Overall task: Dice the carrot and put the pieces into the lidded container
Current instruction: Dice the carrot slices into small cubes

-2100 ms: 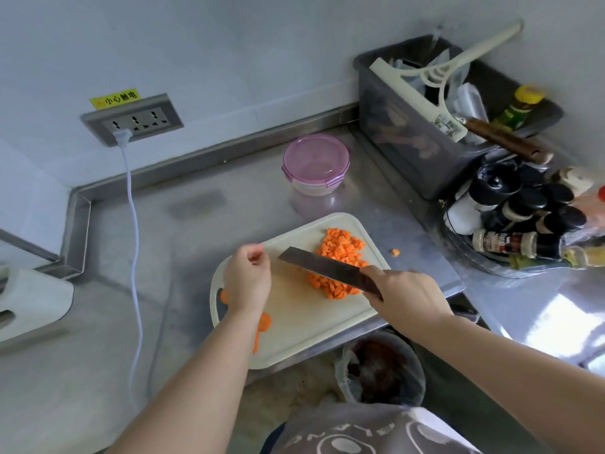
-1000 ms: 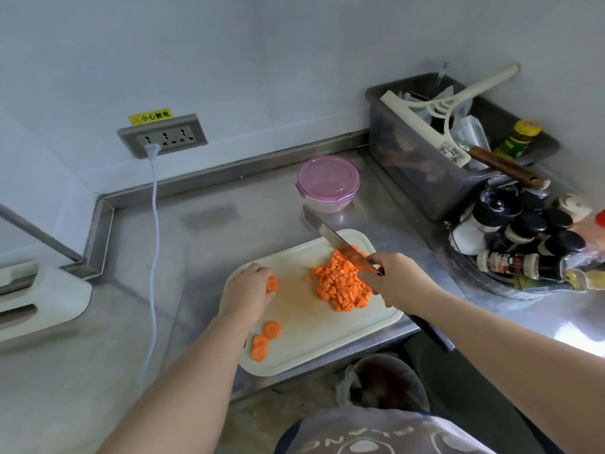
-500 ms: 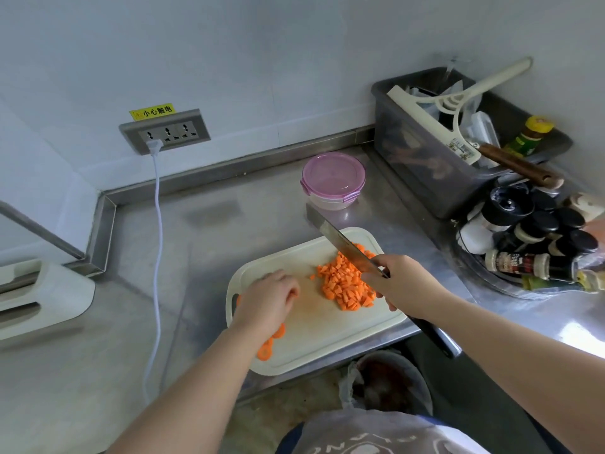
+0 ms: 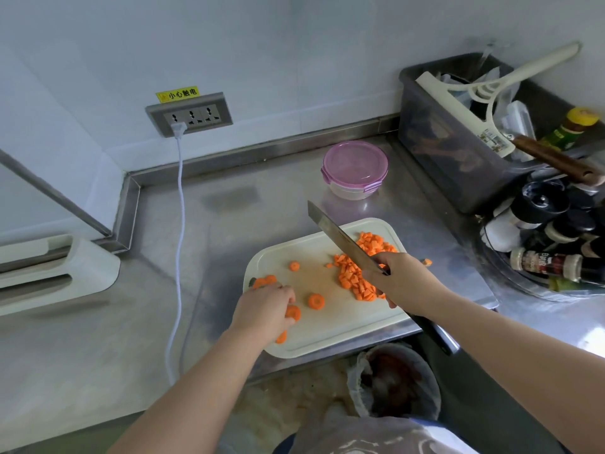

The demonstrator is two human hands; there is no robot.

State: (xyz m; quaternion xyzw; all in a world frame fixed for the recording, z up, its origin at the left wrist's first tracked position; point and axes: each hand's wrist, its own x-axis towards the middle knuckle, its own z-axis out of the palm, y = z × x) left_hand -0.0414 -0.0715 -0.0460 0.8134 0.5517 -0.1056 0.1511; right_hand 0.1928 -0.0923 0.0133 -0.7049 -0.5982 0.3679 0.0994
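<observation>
**Two hands at a carrot board, knife lifted**

The right hand [image 4: 401, 280] closes its grip round the handle of a knife [image 4: 340, 239]. The broad blade slants up and away over a heap of orange dice [image 4: 358, 276] at the right end of a white board [image 4: 327, 326].

The left hand [image 4: 263, 306] lies palm down at the board's near left, fingers bent onto one round slice [image 4: 292, 312]. Whether the grip pinches it or only rests on it cannot be told. More slices lie loose: one [image 4: 316, 301] just beside the fingers, a smaller one [image 4: 294, 266] farther back, and others [image 4: 265, 280] beyond the knuckles.

The board sits at the front edge of a steel surface [image 4: 229, 224]. The container [image 4: 355, 168], round with a pink lid clipped on, stands behind the board, apart from it. One stray piece [image 4: 426, 262] lies on the surface just past the board's right edge.
</observation>
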